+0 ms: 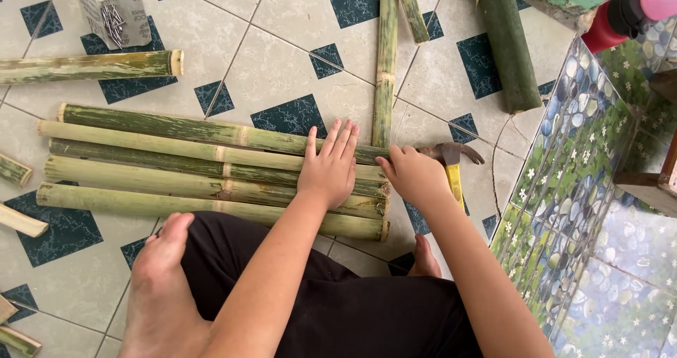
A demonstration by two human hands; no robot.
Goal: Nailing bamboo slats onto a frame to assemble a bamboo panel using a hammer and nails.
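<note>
Bare feet, the left foot foremost, and black-clothed legs are seen closest, just below a row of five split bamboo slats laid side by side on the tiled floor. Flat on the right end of the slats, the left hand is pressed with fingers extended and close together. At the slats' right ends, the right hand is curled, its fingertips touching the end edges; just beside it a claw hammer with a yellow handle is lain, possibly under the palm. A thicker bamboo pole and a packet of nails are left well apart
</note>
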